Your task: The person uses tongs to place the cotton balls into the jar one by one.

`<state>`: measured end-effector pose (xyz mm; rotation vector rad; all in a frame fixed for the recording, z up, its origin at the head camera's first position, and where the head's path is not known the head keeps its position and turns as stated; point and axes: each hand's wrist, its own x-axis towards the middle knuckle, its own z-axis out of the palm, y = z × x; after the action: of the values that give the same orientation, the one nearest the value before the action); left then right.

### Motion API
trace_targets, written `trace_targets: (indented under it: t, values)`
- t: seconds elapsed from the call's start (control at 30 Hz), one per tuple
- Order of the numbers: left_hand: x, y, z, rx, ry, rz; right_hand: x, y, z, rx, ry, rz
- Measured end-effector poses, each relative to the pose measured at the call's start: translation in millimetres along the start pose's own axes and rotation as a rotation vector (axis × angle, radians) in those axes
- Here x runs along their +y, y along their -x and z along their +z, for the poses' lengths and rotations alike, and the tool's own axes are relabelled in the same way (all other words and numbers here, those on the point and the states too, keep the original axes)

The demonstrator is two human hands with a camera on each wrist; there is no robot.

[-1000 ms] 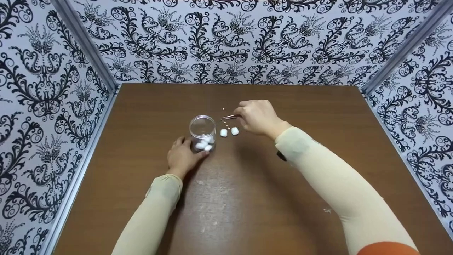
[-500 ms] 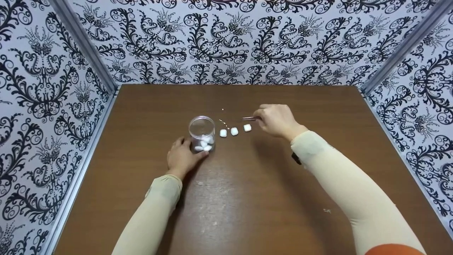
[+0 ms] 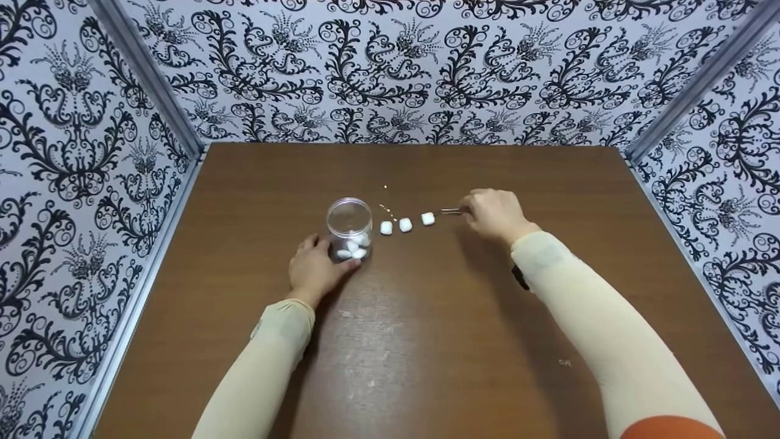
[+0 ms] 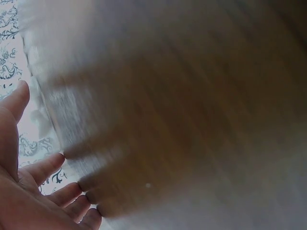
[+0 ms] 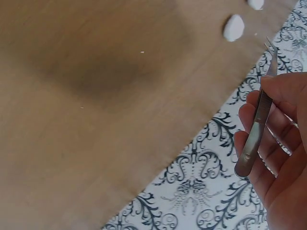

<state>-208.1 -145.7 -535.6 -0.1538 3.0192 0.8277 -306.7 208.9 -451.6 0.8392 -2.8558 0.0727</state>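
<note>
My left hand [image 3: 315, 268] is at the base of a clear round jar [image 3: 349, 214], thumb in front and fingers along its left side. White cotton balls [image 3: 353, 249] lie in the bottom of this open-topped jar. Between thumb and forefinger my right hand [image 3: 496, 214] pinches metal tweezers [image 5: 257, 125]; their bent tips are parted, with nothing between them in the right wrist view. Three cotton balls [image 3: 406, 225] sit in a row on the table to the jar's right. Just left of the tweezer tips is the rightmost cotton ball [image 3: 428, 219].
A brown wooden table [image 3: 390, 366] carries everything. Tiny pale bits [image 3: 389, 211] are scattered behind the row of cotton balls. Patterned black-and-white walls [image 3: 390, 73] with grey metal corner posts [image 3: 146, 79] border the table at the back and both sides.
From beside the jar, my right hand has moved right with the tweezers. A third cotton ball now lies at the row's right end. My left hand and the jar have stayed put.
</note>
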Motion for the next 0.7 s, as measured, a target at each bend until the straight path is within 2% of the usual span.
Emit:
trace_targets:
  t: [0.37, 0.7]
  values:
    - [0.1, -0.8, 1.9, -0.013, -0.021, -0.015, -1.8, -7.8, 18.3, -0.045, 0.003, 0.054]
    - [0.4, -0.3, 0.5, -0.024, -0.004, -0.022, -5.0, -14.0, 32.2, -0.054, 0.029, 0.038]
